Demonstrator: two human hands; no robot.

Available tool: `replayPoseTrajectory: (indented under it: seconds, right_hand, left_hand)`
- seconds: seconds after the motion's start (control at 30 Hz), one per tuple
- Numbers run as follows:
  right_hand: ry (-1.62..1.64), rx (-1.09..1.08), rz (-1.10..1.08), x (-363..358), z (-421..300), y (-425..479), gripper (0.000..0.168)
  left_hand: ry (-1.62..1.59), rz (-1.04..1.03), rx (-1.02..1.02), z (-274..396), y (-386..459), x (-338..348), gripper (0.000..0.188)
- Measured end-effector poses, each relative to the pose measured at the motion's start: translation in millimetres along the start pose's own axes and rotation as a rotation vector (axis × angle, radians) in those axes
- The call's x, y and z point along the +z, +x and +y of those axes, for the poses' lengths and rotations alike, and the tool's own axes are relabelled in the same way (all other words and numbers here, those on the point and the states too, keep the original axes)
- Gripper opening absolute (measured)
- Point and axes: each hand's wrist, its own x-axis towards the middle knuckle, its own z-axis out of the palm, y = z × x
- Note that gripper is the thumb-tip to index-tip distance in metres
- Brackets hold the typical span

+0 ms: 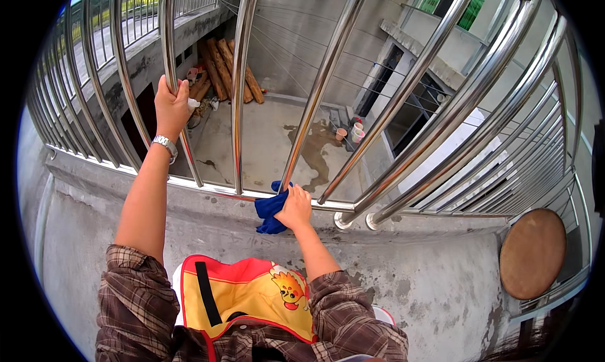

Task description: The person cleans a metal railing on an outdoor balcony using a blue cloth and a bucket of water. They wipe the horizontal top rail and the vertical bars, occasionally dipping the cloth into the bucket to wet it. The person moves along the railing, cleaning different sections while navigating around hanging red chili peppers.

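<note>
A stainless-steel railing of upright bars (238, 102) stands before me on a low concrete ledge. My left hand (172, 107) grips one bar about halfway up, with a metal-banded watch (165, 145) on the wrist. Something small and white shows beside its fingers; whether the hand holds it cannot be told. Low on the railing, my right hand (297, 207) presses a blue cloth (272, 213) around the foot of another bar, close to the bottom rail (331, 205). Part of the cloth hangs over the ledge. Its fingertips are partly hidden behind the bar.
Beyond the bars lies a concrete yard (264, 139) well below, with stacked logs (227, 73) and buckets (357, 132). A round brown board (533, 254) leans at the right. A red-and-yellow apron (246, 291) covers my front. Part of a white, red-rimmed container (384, 315) shows beside my right sleeve.
</note>
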Motion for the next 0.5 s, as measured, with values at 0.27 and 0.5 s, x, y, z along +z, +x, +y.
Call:
replayPoseTrajectory:
  seconds: [0.27, 0.5]
  right_hand:
    - [-0.296, 0.131, -0.762, -24.0, 31.6, 47.9, 0.049]
    - [-0.785, -0.299, 0.116, -10.0, 46.5, -23.1, 0.024]
  left_hand:
    - [-0.07, -0.081, 0.004, -6.8, 2.3, -2.4, 0.019]
    - [-0.053, -0.163, -0.045, 1.3, -0.2, -3.8, 0.019]
